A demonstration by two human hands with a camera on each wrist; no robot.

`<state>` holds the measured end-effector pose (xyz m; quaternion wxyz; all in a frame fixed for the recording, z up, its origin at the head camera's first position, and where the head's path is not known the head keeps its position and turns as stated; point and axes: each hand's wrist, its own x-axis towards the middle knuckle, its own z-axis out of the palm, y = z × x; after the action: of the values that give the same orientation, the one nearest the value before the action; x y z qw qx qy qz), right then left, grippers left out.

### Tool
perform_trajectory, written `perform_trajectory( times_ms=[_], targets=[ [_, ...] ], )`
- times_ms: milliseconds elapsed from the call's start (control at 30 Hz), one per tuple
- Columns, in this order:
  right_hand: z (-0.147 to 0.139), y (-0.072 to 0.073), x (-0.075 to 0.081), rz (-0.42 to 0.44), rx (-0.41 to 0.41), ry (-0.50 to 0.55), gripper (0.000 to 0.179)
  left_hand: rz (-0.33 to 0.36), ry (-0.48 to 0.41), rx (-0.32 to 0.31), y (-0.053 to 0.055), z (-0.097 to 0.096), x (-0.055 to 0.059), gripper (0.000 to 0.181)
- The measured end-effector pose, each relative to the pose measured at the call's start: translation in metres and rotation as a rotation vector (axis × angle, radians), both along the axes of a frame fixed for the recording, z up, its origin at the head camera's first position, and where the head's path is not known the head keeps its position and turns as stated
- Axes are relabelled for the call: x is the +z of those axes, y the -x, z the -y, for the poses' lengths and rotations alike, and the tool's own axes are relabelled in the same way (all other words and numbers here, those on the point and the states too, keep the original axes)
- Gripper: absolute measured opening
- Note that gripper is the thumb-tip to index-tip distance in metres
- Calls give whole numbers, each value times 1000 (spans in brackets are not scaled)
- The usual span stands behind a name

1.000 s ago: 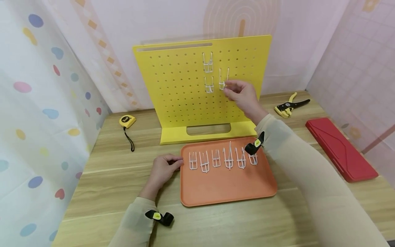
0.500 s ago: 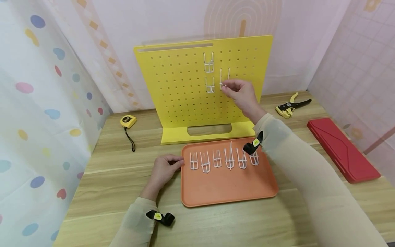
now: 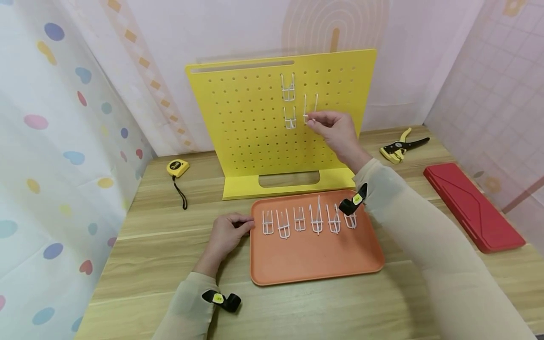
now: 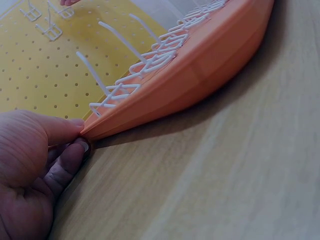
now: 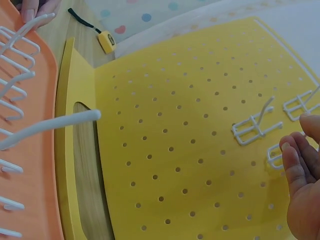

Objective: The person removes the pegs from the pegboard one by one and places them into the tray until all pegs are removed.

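At the yellow pegboard (image 3: 250,132), my right hand (image 3: 337,134) pinches the lower end of a white wire pegboard hook (image 3: 305,106) between thumb and fingers. Its two upper prongs meet the board's holes, and the fingertips hide part of its lower frame. Just left of it hang two more white hooks, an upper hook (image 3: 288,89) and a lower hook (image 3: 290,123). My left hand (image 4: 35,155) pinches the left rim of the orange tray (image 3: 314,259), thumb on top and fingers beneath. Along the tray's far half, several white wire hooks (image 3: 284,229) lie in a row.
A yellow tape measure (image 3: 177,167) with a black strap lies left of the board. To the right are yellow-and-black wire strippers (image 3: 399,148) and a red case (image 3: 471,205). The board's foot (image 3: 240,188) stands close behind the tray. Curtains hang behind and at the left.
My right fingers have shifted slightly on the hook and cover more of its lower end than a second ago. My left hand and the tray stay in place.
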<state>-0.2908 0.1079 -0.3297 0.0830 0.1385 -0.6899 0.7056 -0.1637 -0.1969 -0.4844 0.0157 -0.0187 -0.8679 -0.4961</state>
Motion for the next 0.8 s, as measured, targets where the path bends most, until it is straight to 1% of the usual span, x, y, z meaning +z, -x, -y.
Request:
perform_trajectory(
  times_ms=[200,300,367,467,600,733,800],
  targets=[
    [-2,-10,3,-25,31,-19,27,-8,24,1,0,0,-1,10],
    [-2,-20,3,-70,51,-28,26,-3,16,5,0,0,0,10],
    [-2,-29,2,-100,73,-15,25,-1,12,7,-1,0,0,10],
    [-3,-46,-2,-138,111,7,23,4,2,9,-1,-1,0,11],
    [-2,-74,-10,-193,148,2,21,6,-3,9,-2,-1,0,10],
    [3,-102,-25,-246,158,-29,16,-6,-2,7,-2,-2,1,10],
    [8,-114,-34,-271,154,-64,14,-8,-5,7,-1,-1,1,9]
  ],
)
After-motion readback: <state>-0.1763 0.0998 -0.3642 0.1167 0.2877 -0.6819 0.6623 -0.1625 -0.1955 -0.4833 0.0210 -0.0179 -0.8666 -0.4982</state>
